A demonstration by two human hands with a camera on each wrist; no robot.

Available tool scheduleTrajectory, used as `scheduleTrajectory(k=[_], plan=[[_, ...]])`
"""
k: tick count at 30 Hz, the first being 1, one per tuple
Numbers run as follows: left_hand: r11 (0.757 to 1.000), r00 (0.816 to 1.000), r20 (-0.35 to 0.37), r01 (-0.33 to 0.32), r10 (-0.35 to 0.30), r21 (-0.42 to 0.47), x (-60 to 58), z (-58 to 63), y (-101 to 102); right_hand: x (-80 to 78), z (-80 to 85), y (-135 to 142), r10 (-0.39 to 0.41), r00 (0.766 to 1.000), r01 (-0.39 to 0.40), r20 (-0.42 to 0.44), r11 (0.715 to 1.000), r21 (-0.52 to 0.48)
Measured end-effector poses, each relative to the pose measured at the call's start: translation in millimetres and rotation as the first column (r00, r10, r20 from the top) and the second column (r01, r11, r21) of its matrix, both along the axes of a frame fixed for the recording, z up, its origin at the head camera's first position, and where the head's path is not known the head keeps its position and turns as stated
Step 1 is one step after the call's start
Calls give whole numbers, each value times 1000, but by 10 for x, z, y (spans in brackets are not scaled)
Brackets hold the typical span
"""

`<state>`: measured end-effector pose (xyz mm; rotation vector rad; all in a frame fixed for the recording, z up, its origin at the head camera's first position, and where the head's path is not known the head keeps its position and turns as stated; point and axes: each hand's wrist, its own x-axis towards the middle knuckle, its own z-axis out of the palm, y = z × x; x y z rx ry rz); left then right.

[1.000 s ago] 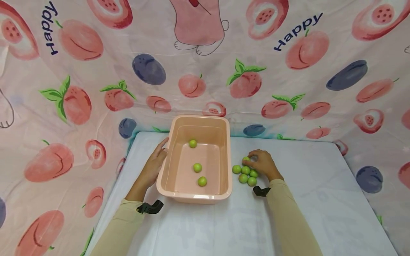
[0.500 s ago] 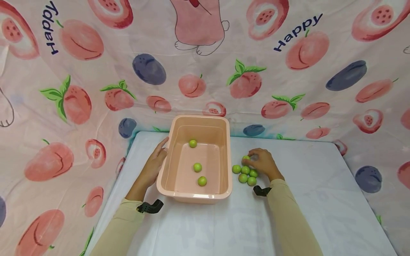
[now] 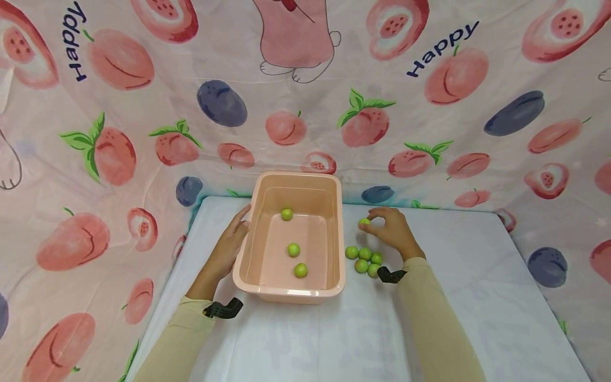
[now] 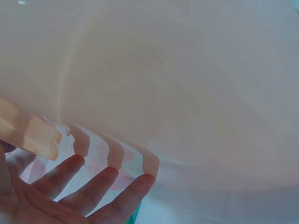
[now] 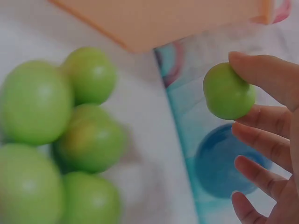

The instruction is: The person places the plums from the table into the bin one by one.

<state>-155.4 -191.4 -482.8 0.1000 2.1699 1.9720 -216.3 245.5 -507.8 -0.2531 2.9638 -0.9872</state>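
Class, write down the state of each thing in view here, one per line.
Tub: upright, open on top.
Inner fruits: three, lying apart in the tub.
Outer fruits: five, clustered on the table.
Held fruit: clear of the cluster.
Left hand: touching the tub's side.
Right hand: pinching the held fruit.

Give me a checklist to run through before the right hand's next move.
1. Held fruit pinched by the right hand: ok, thumb and finger on it.
2. Held fruit clear of the five loose fruits: ok, apart from them.
3. Left hand at the tub: ok, touching its left side.
4. Held fruit above the tub: not ok, beyond its right rim.
5. Left hand's pressure enough to steady the tub: cannot tell.
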Motion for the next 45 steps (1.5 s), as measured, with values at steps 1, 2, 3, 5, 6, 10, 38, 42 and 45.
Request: scheduleTrajectory(k=[1, 2, 3, 5, 6, 10, 38, 42, 45], plan=[[1000, 1000, -2, 0, 0, -3, -2, -1, -2, -10, 42, -5, 5, 1000, -5, -16, 1000, 3], [1000, 1000, -4, 0, 0, -8, -2, -2, -4, -21, 85, -8, 12, 999, -11, -32, 1000, 5], [1000, 1000, -5, 1, -1, -13, 0, -2, -5, -31, 128, -12, 17, 999, -16, -44, 1000, 3], [1000, 1000, -7, 2, -2, -21, 3, -1, -6, -49, 213, -21, 28, 998, -27, -65, 1000, 7], [1000, 1000, -7, 2, -2, -24, 5, 0, -6, -57, 258, -27, 32, 997, -32, -74, 999, 3], [1000, 1000, -6, 4, -4, -30, 6, 3, -8, -90, 414, -59, 42, 995, -42, -91, 999, 4], [999, 1000, -10, 0, 0, -33, 5, 5, -2, -247, 1193, -582, 205, 950, -203, -236, 979, 33], [1000, 1000, -12, 0, 0, -26, 5, 8, 1, -242, 1282, -673, 225, 942, -226, -249, 974, 26], [1000, 1000, -16, 2, -2, -31, 11, 11, 5, -237, 1341, -734, 239, 940, -243, -243, 970, 11]])
